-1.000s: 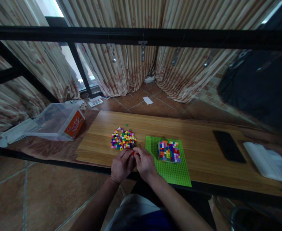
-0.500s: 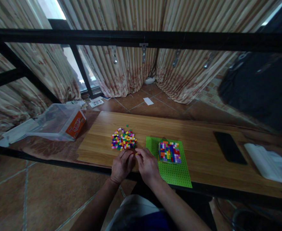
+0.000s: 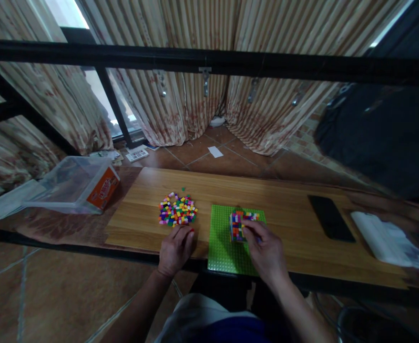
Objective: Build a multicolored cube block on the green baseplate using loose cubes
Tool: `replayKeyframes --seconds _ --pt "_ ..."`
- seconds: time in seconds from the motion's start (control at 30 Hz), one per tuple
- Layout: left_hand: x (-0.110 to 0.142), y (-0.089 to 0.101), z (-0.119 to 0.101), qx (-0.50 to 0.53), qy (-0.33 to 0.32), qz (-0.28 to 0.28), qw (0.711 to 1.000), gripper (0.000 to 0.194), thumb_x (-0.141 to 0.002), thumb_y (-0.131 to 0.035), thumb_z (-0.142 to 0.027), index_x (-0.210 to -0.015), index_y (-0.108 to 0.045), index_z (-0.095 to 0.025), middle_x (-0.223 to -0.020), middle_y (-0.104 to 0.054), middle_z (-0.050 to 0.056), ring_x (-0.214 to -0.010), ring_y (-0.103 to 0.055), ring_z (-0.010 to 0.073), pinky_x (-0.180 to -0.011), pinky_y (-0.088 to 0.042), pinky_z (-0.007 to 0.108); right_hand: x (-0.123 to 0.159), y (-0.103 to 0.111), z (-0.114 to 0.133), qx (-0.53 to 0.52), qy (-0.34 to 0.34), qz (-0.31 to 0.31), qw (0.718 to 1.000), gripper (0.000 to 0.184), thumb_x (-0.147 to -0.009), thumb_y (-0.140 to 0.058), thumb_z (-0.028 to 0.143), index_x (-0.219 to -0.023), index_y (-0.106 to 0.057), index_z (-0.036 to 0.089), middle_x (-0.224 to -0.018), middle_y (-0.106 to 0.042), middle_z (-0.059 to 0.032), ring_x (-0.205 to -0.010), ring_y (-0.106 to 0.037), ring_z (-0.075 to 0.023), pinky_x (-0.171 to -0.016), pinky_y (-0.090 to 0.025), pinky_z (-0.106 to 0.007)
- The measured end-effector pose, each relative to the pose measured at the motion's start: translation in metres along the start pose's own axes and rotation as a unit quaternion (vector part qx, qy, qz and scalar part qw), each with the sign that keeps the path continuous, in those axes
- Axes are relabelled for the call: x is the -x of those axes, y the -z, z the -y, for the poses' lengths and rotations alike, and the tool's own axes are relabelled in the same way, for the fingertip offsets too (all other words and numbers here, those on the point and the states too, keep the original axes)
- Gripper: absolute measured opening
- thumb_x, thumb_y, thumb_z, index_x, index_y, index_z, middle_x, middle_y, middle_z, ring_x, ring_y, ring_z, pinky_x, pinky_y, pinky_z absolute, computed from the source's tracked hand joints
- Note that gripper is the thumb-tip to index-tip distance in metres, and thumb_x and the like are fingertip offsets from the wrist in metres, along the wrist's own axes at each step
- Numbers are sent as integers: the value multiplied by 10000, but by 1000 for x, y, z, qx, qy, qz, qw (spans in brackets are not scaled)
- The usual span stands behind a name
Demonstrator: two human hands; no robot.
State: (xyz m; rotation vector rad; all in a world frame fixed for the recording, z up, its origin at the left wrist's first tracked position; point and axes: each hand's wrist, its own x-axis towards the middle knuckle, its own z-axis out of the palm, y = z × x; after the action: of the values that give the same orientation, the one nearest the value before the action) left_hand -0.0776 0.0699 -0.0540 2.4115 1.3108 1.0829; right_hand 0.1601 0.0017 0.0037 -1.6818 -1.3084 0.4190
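Observation:
My left hand point(image 3: 176, 247) rests near the table's front edge, fingers closed on a small red brick point(image 3: 192, 230) that peeks out at the fingertips. Just beyond it lies a loose pile of small multicoloured bricks point(image 3: 177, 210). My right hand point(image 3: 266, 250) reaches over a block built of coloured bricks point(image 3: 237, 224), its thumb and finger pinched at the top surface. The small yellow brick seen in that pinch earlier is now hard to tell from the block's own colours. Under the block is a green studded baseplate point(image 3: 218, 247); my right hand covers part of both.
A clear plastic bin point(image 3: 69, 183) with an orange label lies at the left. A black phone point(image 3: 331, 217) and a white packet point(image 3: 379, 238) are on the wooden table point(image 3: 288, 200) at the right. One green brick point(image 3: 183, 189) sits behind the pile. A black bar point(image 3: 180, 59) crosses above.
My hands were together by the pile, then parted. My right hand has moved right onto the built block with the yellow brick; my left hand stays by the pile with the red brick.

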Motion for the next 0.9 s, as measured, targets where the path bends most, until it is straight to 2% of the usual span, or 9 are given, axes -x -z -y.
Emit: replayKeyframes --seconds 0.17,0.37,0.47,0.6,0.73,0.9 --pt "0 -1 1 -6 0 -5 1000 151 -949 -511 -266 -1024 -630 -212 -974 -705 61 -891 -695 167 -786 -570 264 -15 7 -13 62 25 -15 998 255 -906 -512 354 -959 -731 235 -981 -729 -73 -879 -677 -223 -827 -524 -387" --pt "0 -1 1 -4 3 3 1000 153 -954 -502 -263 -1028 -626 -212 -979 -703 67 -894 -694 166 -795 -569 265 -27 -6 -18 76 65 -46 994 220 -896 -560 339 -883 -769 269 -998 -669 -72 -979 -587 -239 -886 -481 -418" --pt "0 -2 1 -9 6 3 1000 152 -954 -503 -266 -1023 -627 -211 -966 -699 60 -875 -692 163 -776 -564 261 -30 -11 -24 77 54 -67 993 198 -884 -594 354 -879 -776 278 -1109 -636 -81 -1076 -538 -259 -930 -450 -445" --pt "0 -3 1 -21 1 -4 1000 146 -952 -509 -264 -1012 -629 -208 -944 -698 55 -848 -689 160 -748 -560 253 -33 -15 -31 66 33 -60 995 156 -857 -643 367 -876 -780 293 -1202 -618 -73 -1163 -502 -272 -995 -402 -484" --pt "0 -4 0 -31 7 -3 999 156 -954 -506 -283 -1015 -632 -213 -962 -705 59 -858 -688 162 -751 -560 254 -37 -16 -35 43 12 -44 998 145 -832 -663 372 -860 -784 296 -1198 -630 -74 -1167 -522 -268 -1008 -398 -495" --pt "1 -5 1 -35 10 -3 999 160 -954 -508 -289 -1004 -639 -213 -950 -708 56 -833 -687 160 -730 -555 247 -45 -15 -34 -12 -21 -16 1000 155 -803 -651 362 -812 -777 274 -1082 -683 -70 -1051 -606 -248 -958 -458 -470"
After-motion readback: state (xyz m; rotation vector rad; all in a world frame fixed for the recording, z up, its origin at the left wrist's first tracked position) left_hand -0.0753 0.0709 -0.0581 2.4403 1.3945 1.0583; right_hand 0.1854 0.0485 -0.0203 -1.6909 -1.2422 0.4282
